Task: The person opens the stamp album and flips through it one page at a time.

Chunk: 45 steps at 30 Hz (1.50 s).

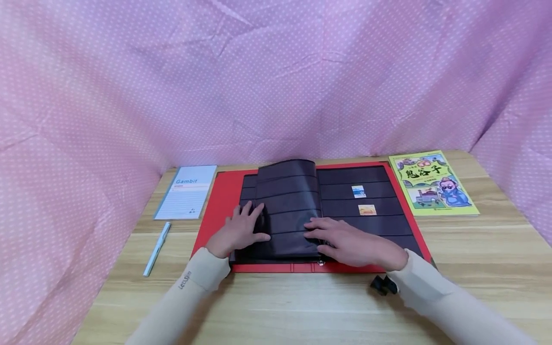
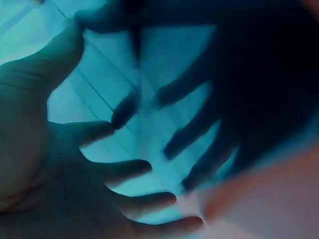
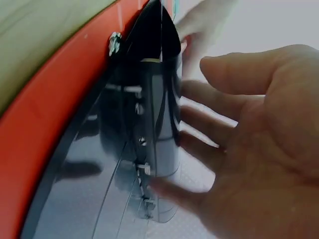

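Observation:
A stamp album with a red cover [image 1: 221, 196] and black pocket pages lies spread on the table. One black page [image 1: 289, 196] curves up from the ring spine [image 3: 142, 142] and lies over toward the left. My left hand [image 1: 237, 232] is at that page's left edge, fingers spread. My right hand [image 1: 351, 242] has its fingertips against the page close to the spine, fingers extended. A blue-and-white stamp [image 1: 358, 191] and an orange stamp [image 1: 367, 210] sit in the right-hand page's pockets. In the left wrist view, dark finger shapes fall across a glossy surface.
Left of the album lie a Gambit notebook [image 1: 185, 192] and a light-blue pen [image 1: 157, 249]. A yellow-green comic book [image 1: 433, 184] lies at the right. Small black objects [image 1: 384, 285] are beside my right wrist. Pink dotted cloth [image 1: 276, 86] hangs behind the wooden table [image 1: 293, 306].

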Motion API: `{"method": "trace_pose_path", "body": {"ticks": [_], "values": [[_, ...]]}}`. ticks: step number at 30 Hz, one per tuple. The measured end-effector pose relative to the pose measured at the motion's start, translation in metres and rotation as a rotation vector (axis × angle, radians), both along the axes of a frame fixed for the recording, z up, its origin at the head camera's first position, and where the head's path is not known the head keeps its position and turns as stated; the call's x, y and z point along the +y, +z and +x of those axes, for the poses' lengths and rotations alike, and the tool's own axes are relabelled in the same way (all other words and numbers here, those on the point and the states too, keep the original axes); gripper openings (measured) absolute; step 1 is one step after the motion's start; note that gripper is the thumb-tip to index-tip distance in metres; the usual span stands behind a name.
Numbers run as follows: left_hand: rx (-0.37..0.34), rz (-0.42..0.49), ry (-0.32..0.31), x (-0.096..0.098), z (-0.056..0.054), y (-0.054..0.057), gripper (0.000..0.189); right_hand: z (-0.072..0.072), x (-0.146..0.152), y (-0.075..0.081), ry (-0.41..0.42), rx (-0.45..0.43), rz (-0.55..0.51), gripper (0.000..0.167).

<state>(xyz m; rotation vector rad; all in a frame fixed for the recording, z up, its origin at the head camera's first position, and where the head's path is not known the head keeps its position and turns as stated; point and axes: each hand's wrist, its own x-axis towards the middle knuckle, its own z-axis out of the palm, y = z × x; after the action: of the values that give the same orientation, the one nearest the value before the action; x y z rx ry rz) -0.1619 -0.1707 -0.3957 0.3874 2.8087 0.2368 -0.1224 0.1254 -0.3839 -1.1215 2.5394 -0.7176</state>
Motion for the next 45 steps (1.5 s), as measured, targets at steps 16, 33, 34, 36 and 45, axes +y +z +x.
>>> {"method": "trace_pose_path", "body": {"ticks": [16,33,34,36,45], "values": [[-0.022,-0.083,0.028,0.009,-0.004,-0.006,0.09,-0.012,0.016,-0.017,-0.181,-0.16,0.03,0.074],[0.033,-0.076,-0.011,-0.006,-0.006,-0.003,0.078,-0.01,-0.005,-0.011,-0.242,-0.07,0.009,0.068],[0.042,-0.07,-0.008,-0.008,-0.006,-0.004,0.076,-0.01,-0.007,-0.011,-0.241,-0.068,0.019,0.068],[0.061,-0.071,0.002,-0.013,-0.005,-0.005,0.074,-0.01,-0.01,-0.012,-0.237,-0.069,0.043,0.068],[0.031,-0.066,0.095,-0.031,-0.002,-0.003,0.076,-0.011,-0.016,-0.01,-0.246,-0.085,0.068,0.065]]}}
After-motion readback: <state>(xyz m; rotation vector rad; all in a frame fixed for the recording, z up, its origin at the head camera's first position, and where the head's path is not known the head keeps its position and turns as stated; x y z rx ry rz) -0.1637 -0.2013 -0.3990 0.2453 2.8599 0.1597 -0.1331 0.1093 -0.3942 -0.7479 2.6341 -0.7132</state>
